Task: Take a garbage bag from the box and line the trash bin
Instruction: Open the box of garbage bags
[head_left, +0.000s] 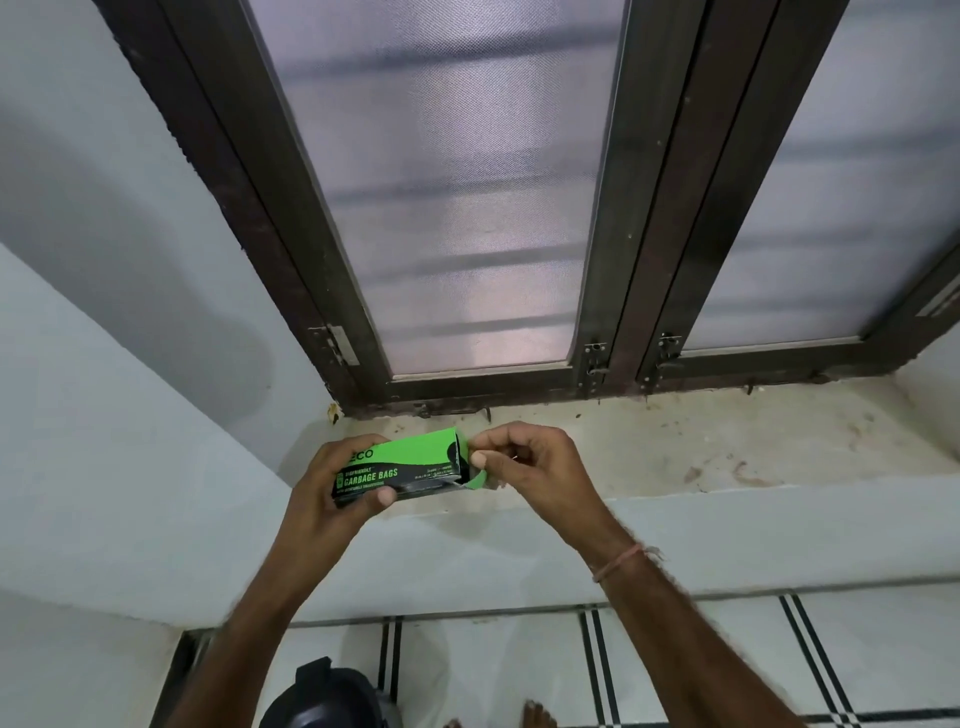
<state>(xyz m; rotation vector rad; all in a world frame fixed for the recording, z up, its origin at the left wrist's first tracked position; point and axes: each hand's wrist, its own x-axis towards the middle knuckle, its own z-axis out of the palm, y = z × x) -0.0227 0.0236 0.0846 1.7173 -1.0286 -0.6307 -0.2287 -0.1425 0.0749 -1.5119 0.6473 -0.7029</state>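
One box of garbage bags (400, 467) sits mid-frame between my two hands: left hand (327, 483) grips its body, right hand (524, 467) pinches its opened right end.

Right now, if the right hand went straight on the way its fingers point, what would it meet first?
The box. The right hand points left at its opened end, and its fingertips seem to pinch it there, with no gap to cross. The left hand grips the far end.
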